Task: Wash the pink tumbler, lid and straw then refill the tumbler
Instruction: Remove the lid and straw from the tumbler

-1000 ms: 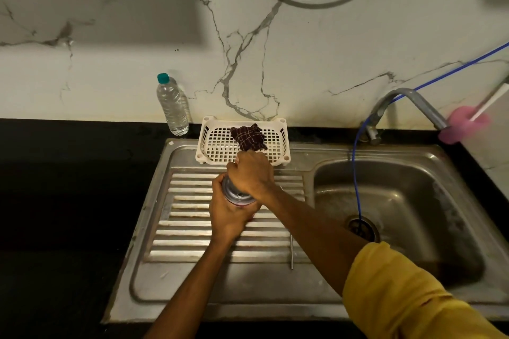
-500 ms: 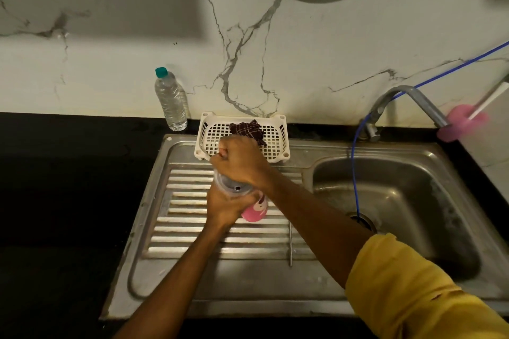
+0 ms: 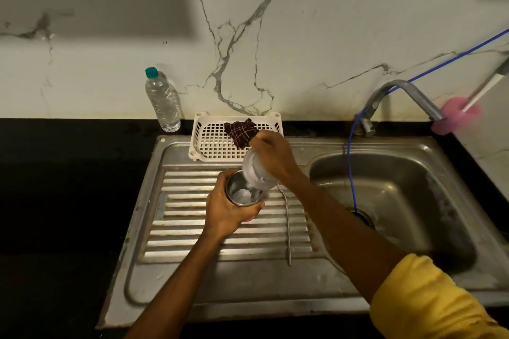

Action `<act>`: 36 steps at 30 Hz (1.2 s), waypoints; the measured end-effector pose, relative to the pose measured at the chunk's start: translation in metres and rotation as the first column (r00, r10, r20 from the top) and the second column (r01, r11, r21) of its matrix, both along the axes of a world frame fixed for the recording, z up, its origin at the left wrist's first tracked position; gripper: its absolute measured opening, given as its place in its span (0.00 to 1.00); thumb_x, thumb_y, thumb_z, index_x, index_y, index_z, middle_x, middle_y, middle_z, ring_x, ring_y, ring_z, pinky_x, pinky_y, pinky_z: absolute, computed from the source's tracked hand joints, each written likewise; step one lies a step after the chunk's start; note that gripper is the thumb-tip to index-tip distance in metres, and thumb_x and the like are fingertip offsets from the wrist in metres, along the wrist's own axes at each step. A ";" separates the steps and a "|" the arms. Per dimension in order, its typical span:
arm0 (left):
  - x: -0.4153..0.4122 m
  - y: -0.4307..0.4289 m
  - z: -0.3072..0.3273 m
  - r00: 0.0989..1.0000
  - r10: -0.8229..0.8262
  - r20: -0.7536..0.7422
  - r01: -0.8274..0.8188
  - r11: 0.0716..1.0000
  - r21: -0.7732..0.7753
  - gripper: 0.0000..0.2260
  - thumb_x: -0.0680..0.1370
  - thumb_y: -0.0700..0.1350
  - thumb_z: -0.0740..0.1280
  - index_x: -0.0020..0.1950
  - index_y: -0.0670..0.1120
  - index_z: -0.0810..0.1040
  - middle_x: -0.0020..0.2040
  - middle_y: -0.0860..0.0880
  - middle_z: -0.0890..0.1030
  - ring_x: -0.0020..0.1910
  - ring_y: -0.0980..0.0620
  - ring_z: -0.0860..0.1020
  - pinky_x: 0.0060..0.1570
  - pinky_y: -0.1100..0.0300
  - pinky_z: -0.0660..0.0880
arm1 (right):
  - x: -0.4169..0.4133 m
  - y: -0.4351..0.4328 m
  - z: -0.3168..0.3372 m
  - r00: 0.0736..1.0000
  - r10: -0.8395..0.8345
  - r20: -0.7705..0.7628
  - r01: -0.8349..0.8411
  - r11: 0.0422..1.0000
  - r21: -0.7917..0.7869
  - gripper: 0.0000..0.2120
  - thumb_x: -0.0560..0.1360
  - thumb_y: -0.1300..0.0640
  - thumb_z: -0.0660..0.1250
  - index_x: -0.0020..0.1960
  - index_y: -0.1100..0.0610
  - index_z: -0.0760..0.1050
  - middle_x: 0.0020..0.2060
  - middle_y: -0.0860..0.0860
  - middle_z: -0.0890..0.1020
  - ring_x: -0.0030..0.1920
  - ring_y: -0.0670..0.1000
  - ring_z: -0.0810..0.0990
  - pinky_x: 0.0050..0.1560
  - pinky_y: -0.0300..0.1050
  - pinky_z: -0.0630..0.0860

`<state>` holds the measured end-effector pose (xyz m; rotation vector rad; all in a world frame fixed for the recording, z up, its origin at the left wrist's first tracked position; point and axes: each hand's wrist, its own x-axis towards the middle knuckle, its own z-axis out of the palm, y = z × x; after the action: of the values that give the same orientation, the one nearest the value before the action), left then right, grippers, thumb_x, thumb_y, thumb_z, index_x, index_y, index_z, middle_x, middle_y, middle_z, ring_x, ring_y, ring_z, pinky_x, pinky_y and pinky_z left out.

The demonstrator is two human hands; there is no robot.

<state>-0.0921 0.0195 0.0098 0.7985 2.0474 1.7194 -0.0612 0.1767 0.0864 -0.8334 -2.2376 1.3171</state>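
My left hand (image 3: 224, 210) grips the pink tumbler (image 3: 243, 195) over the ribbed draining board; its steel inside shows and only a sliver of pink is seen below my fingers. My right hand (image 3: 272, 157) holds the clear lid (image 3: 254, 173), lifted off and tilted just above the tumbler's far rim. The metal straw (image 3: 287, 228) lies loose on the draining board to the right of the tumbler.
A white plastic basket (image 3: 212, 143) with a dark checked cloth (image 3: 239, 131) sits behind the draining board (image 3: 179, 228). A clear water bottle (image 3: 162, 102) stands at the back left. The sink basin (image 3: 399, 201), tap (image 3: 396, 93) and a blue hose (image 3: 351, 151) are to the right.
My right hand has taken the lid off the tumbler and lifted it up and to the right. The tumbler's open mouth now shows.
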 end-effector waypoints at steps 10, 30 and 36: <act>-0.013 -0.022 0.005 1.000 -0.003 -0.028 0.002 1.000 -0.015 0.38 0.55 0.55 0.84 0.62 0.55 0.74 0.55 0.57 0.81 0.55 0.58 0.80 0.50 0.70 0.76 | 0.040 0.032 -0.050 0.949 -0.045 0.313 0.040 0.999 0.021 0.12 0.79 0.47 0.67 0.46 0.56 0.80 0.46 0.51 0.83 0.46 0.50 0.81 0.54 0.47 0.75; -0.026 -0.067 0.002 1.000 -0.025 0.018 0.025 1.000 0.019 0.42 0.58 0.50 0.82 0.69 0.47 0.69 0.60 0.65 0.77 0.61 0.59 0.77 0.54 0.69 0.75 | 0.027 -0.033 -0.116 0.976 -0.020 0.215 -0.075 0.902 0.425 0.09 0.73 0.47 0.72 0.40 0.51 0.77 0.38 0.45 0.76 0.41 0.49 0.76 0.40 0.43 0.69; -0.027 -0.076 -0.001 0.999 0.004 0.047 -0.004 1.000 -0.006 0.40 0.58 0.55 0.80 0.67 0.53 0.71 0.61 0.61 0.78 0.60 0.61 0.77 0.53 0.68 0.77 | 0.027 -0.056 -0.089 0.895 0.446 -0.005 -0.445 0.895 0.022 0.40 0.66 0.61 0.80 0.75 0.55 0.68 0.67 0.50 0.76 0.65 0.47 0.76 0.60 0.41 0.78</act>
<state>-0.1187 -0.0560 0.0092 0.7456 2.0237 1.7175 -0.0346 0.1209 -0.0030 -0.3046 -2.5249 1.4808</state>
